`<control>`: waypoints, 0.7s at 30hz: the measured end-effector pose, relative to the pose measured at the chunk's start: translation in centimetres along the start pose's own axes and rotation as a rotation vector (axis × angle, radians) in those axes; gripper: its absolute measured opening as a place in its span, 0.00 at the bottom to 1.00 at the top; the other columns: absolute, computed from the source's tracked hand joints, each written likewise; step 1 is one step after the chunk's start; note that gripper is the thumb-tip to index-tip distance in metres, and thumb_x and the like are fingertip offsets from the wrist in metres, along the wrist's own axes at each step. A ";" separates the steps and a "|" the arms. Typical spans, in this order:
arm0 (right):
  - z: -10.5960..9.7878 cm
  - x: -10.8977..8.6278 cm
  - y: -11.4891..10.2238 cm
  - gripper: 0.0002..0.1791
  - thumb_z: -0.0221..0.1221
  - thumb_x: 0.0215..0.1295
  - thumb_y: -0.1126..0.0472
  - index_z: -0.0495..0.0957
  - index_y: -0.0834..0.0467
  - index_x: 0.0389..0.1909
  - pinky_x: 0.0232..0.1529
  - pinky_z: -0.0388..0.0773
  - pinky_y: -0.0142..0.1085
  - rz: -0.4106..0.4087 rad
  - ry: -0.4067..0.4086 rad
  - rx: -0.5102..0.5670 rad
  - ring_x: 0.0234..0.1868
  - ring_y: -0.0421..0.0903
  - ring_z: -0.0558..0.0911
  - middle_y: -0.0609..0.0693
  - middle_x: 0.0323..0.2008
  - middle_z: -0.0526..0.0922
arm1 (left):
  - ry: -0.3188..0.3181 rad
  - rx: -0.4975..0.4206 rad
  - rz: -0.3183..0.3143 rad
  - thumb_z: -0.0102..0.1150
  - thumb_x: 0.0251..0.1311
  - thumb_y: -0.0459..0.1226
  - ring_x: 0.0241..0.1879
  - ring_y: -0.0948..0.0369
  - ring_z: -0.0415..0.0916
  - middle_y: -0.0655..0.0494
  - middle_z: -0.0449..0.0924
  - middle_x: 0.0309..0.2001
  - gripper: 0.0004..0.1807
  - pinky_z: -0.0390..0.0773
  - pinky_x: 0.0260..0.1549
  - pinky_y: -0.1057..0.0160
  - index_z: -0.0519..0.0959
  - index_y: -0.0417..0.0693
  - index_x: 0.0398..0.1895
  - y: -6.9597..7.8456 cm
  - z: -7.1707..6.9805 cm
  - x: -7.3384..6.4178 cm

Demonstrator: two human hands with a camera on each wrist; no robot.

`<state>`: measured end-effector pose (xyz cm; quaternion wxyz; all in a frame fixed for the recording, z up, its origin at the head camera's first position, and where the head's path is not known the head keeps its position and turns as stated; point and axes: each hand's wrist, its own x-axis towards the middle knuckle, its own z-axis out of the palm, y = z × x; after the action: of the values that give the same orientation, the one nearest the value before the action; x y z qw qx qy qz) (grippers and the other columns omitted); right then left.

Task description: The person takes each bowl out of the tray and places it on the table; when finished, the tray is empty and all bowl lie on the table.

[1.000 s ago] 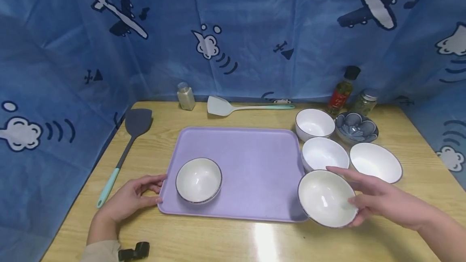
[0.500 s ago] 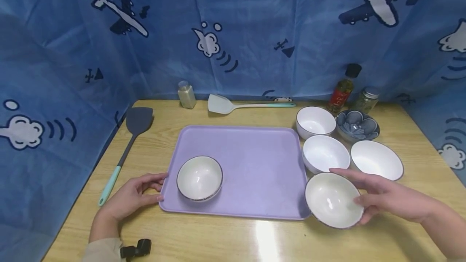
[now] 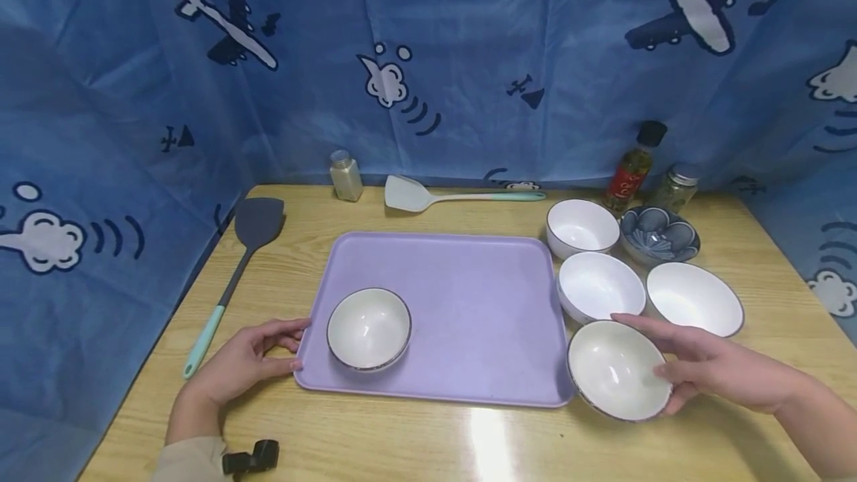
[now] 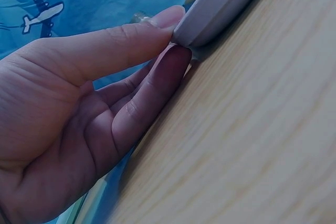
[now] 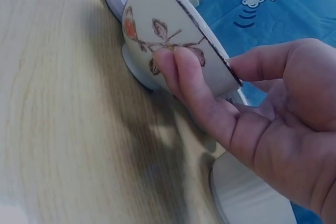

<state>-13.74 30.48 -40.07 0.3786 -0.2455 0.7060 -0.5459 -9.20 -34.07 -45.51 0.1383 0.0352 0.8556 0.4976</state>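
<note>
My right hand (image 3: 703,367) grips a cream bowl (image 3: 612,374) at its right side, thumb over the rim and fingers along the outside. The bowl has a dark rim, and leaf sprigs show on its outer wall in the right wrist view. It is close over the table beside the tray's front right corner, slightly tilted. My left hand (image 3: 244,359) holds the left edge of a lilac tray (image 3: 469,303); the left wrist view has thumb and fingertip right at the rim. A similar cream bowl (image 3: 368,329) sits upright on the tray's left part.
Right of the tray stand white bowls (image 3: 582,227), (image 3: 600,287), (image 3: 692,300) and a blue patterned bowl (image 3: 659,235). Behind them are a red-labelled bottle (image 3: 628,177) and a jar (image 3: 675,188). A pale spatula (image 3: 408,195), a shaker (image 3: 345,178) and a dark spatula (image 3: 257,223) lie around.
My right hand has shifted the cream bowl slightly rightward, away from the tray's right edge. The left hand stays at the tray's edge, and the other bowl keeps its place on the tray.
</note>
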 end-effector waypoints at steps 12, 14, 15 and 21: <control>-0.2 -0.4 0.8 0.37 0.44 0.77 0.70 0.41 0.52 0.81 0.42 0.84 0.48 0.004 0.003 0.048 0.38 0.61 0.86 0.25 0.71 0.57 | 0.003 0.003 -0.018 0.73 0.55 0.47 0.50 0.62 0.79 0.53 0.81 0.54 0.36 0.74 0.50 0.74 0.73 0.54 0.68 -0.5 0.2 0.3; -0.2 -0.5 0.8 0.37 0.44 0.78 0.69 0.41 0.50 0.81 0.42 0.84 0.49 0.025 0.009 0.054 0.41 0.61 0.86 0.24 0.71 0.58 | 0.003 0.005 -0.016 0.73 0.55 0.47 0.50 0.62 0.79 0.53 0.81 0.54 0.36 0.73 0.50 0.74 0.73 0.54 0.68 -0.5 0.2 0.3; -0.3 -0.6 0.8 0.36 0.43 0.78 0.69 0.42 0.50 0.81 0.42 0.84 0.49 0.031 0.013 0.054 0.42 0.61 0.86 0.23 0.71 0.58 | 0.003 0.005 -0.015 0.73 0.55 0.47 0.50 0.62 0.79 0.53 0.81 0.54 0.36 0.73 0.50 0.74 0.73 0.54 0.68 -0.5 0.2 0.3; -0.1 -0.9 0.5 0.35 0.43 0.79 0.67 0.43 0.48 0.81 0.44 0.83 0.51 0.086 0.052 0.014 0.47 0.59 0.84 0.19 0.70 0.58 | 0.002 0.008 -0.010 0.73 0.55 0.47 0.50 0.62 0.79 0.53 0.81 0.55 0.36 0.73 0.50 0.74 0.73 0.54 0.68 -0.4 0.2 0.4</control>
<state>-13.29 31.38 -40.32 0.3850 -0.1983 0.7215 -0.5403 -9.53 -34.01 -46.04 0.1398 0.0311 0.8579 0.4934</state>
